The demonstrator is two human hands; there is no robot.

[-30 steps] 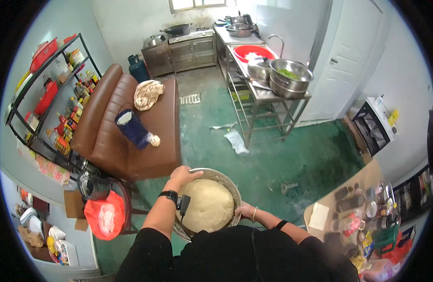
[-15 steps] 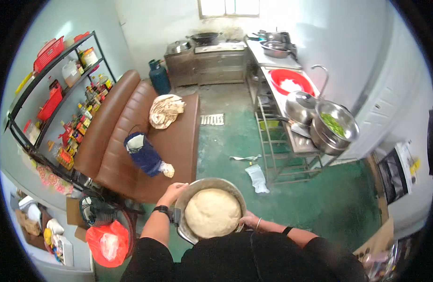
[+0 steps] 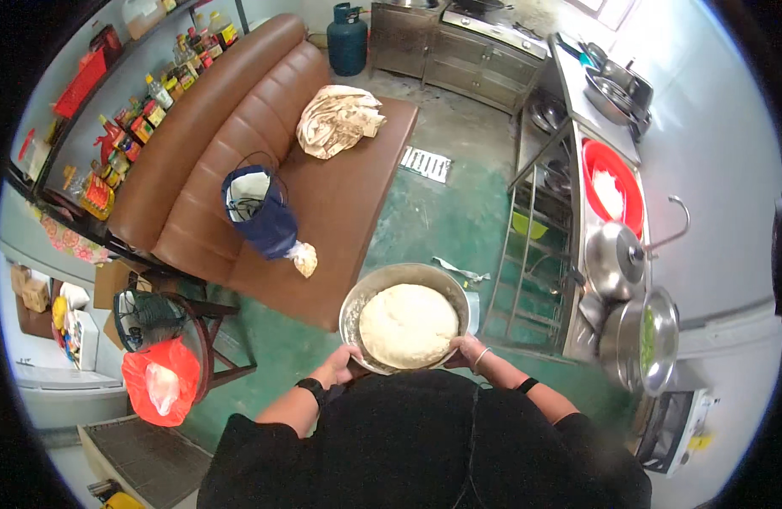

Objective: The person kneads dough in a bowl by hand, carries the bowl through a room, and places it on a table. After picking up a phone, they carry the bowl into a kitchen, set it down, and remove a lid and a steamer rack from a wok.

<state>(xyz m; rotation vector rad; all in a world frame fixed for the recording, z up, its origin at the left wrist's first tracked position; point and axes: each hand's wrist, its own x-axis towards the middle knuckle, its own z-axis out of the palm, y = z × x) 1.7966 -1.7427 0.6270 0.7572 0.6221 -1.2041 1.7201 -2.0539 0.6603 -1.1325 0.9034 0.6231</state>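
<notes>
A round metal pot (image 3: 349,316) is held in front of my body. In it sits one big pale lump of dough (image 3: 408,327), smooth and rounded, nearly as wide as the pot. My left hand (image 3: 340,363) grips the pot's near left side, fingers closed at the rim. On the near right side, my right hand (image 3: 470,349) is closed on the pot too, its fingers partly hidden by the wall.
Ahead on the left stands a brown sofa (image 3: 323,204) with a blue bag (image 3: 262,216) and a crumpled cloth (image 3: 338,120). A metal counter at right carries a red basin (image 3: 630,199) and a lidded pan (image 3: 613,261). A stool (image 3: 211,331) bears a red plastic bag (image 3: 160,382).
My left hand has shifted from the pot's left rim to its near left side. The view has turned and tilted lower, and the pot sits higher in it. The right hand keeps its hold.
</notes>
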